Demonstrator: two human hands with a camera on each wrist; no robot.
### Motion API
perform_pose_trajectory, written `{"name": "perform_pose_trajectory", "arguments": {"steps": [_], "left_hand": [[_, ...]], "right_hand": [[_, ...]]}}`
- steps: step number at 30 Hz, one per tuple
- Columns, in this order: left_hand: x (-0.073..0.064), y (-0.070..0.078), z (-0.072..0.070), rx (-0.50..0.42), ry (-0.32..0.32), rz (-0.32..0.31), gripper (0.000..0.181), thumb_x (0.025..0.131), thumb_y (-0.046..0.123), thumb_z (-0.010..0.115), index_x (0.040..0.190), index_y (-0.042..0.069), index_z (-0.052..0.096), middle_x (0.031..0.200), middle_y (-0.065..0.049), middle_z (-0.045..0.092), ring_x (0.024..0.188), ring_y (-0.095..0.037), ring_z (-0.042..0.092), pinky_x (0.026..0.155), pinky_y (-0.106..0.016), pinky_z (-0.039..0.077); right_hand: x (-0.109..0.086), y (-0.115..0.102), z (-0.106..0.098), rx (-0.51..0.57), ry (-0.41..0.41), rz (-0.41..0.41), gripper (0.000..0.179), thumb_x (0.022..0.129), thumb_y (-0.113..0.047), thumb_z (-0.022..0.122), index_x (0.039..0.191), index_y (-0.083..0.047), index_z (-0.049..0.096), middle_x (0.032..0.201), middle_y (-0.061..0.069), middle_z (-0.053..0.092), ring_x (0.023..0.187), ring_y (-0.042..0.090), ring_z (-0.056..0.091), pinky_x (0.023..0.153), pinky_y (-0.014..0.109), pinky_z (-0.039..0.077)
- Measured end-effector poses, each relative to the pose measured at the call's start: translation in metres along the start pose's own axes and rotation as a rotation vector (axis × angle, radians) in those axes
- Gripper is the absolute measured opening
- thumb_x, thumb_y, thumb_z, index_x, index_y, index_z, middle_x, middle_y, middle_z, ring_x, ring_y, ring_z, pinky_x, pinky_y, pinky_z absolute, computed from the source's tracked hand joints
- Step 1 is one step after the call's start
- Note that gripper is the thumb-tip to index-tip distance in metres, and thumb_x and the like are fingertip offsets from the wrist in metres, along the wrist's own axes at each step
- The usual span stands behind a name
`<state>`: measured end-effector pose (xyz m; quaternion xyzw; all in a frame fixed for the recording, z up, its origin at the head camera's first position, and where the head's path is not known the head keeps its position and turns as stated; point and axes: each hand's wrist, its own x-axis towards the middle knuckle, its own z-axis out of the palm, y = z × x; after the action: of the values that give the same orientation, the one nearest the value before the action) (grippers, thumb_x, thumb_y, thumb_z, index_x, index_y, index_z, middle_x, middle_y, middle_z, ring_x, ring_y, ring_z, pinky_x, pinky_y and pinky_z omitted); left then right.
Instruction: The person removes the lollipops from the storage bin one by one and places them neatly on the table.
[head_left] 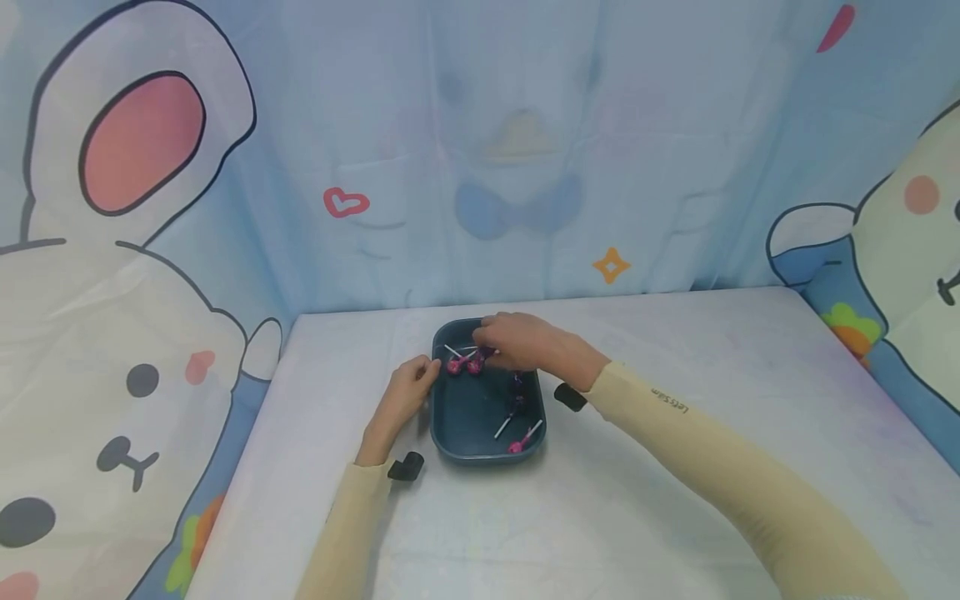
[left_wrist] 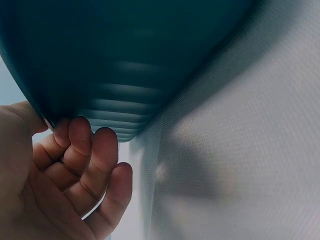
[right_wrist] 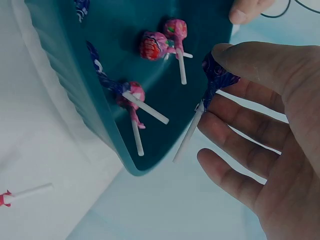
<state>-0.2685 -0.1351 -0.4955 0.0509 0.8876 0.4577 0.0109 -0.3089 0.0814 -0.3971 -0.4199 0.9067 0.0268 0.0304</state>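
Note:
A deep teal tray [head_left: 472, 421] stands on the white table. My left hand [head_left: 408, 387] grips its left rim; the left wrist view has the fingertips [left_wrist: 105, 147] curled against the outer wall. Over the tray's far end, my right hand [head_left: 517, 340] pinches a purple-wrapped lollipop [right_wrist: 216, 75] between thumb and fingers, its white stick pointing away. Inside lie pink-wrapped lollipops [head_left: 454, 367] near the far end, and a purple lollipop [head_left: 517, 402] along the right side. Another pink lollipop [head_left: 516, 447] rests in the near right corner.
Outside the tray, a lollipop with a red wrapper [right_wrist: 7, 198] lies on the white cloth in the right wrist view; in the head view it is hidden. A printed cartoon curtain [head_left: 517, 275] rises behind the table [head_left: 675, 500].

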Motion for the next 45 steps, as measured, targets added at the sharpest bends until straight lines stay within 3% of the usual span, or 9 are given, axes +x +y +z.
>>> {"name": "perform_pose_trajectory", "arguments": {"steps": [11, 29, 39, 45], "left_hand": [[-0.001, 0.001, 0.0, 0.0, 0.008, 0.009, 0.031, 0.095, 0.038, 0.046, 0.078, 0.013, 0.051, 0.07, -0.002, 0.049, 0.065, -0.017, 0.048, 0.057, -0.028, 0.038], [0.0, 0.0, 0.001, 0.007, 0.006, 0.001, 0.031, 0.095, 0.037, 0.046, 0.079, 0.012, 0.051, 0.07, -0.003, 0.049, 0.065, -0.017, 0.048, 0.056, -0.027, 0.038], [0.0, -0.001, 0.001, 0.002, 0.003, -0.003, 0.031, 0.095, 0.037, 0.046, 0.08, 0.011, 0.052, 0.07, -0.003, 0.049, 0.065, -0.017, 0.048, 0.057, -0.027, 0.039], [0.0, -0.001, 0.001, -0.001, 0.006, -0.007, 0.03, 0.095, 0.037, 0.046, 0.079, 0.013, 0.051, 0.07, -0.003, 0.049, 0.065, -0.017, 0.048, 0.057, -0.028, 0.039]], "right_hand": [[-0.011, 0.01, -0.008, 0.038, 0.033, 0.032, 0.023, 0.083, -0.026, 0.068, 0.102, -0.014, 0.062, 0.09, 0.001, 0.058, 0.076, 0.014, 0.054, 0.073, 0.032, 0.048], [-0.029, 0.032, 0.0, 0.069, 0.046, 0.106, 0.033, 0.083, -0.028, 0.068, 0.112, -0.013, 0.061, 0.1, 0.003, 0.059, 0.088, 0.016, 0.057, 0.079, 0.034, 0.049], [-0.038, 0.042, 0.0, 0.124, 0.028, 0.166, 0.031, 0.084, -0.026, 0.066, 0.112, -0.013, 0.06, 0.102, 0.004, 0.059, 0.092, 0.018, 0.058, 0.081, 0.035, 0.048], [-0.045, 0.051, 0.003, 0.14, 0.055, 0.16, 0.028, 0.083, -0.024, 0.067, 0.108, -0.012, 0.062, 0.1, 0.003, 0.06, 0.091, 0.018, 0.058, 0.08, 0.035, 0.049]]}}
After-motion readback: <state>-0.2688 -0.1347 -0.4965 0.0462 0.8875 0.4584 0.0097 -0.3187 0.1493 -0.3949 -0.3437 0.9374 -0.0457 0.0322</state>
